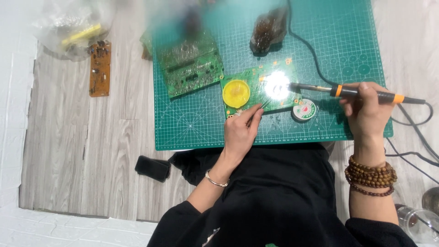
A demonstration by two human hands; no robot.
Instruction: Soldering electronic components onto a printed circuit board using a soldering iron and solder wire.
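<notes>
STEP: soldering on green circuit board [256, 89] | HANDS: right hand [366, 110] clamped on soldering iron [361, 93], left hand [241, 130] pinching tweezers [259, 107] | BOARD: between hands, on green mat [192, 123] | NEXT: likely calls for steady tip contact.

Pale wood-plank floor [68, 151] under a green cutting mat [347, 41], white brick-patterned edging [13, 114] at left.

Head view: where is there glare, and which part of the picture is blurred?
Head view: strong white glare sits on the green circuit board at the soldering iron tip; a smeared blur covers the top centre above the second board; both hands look sharp.
</notes>
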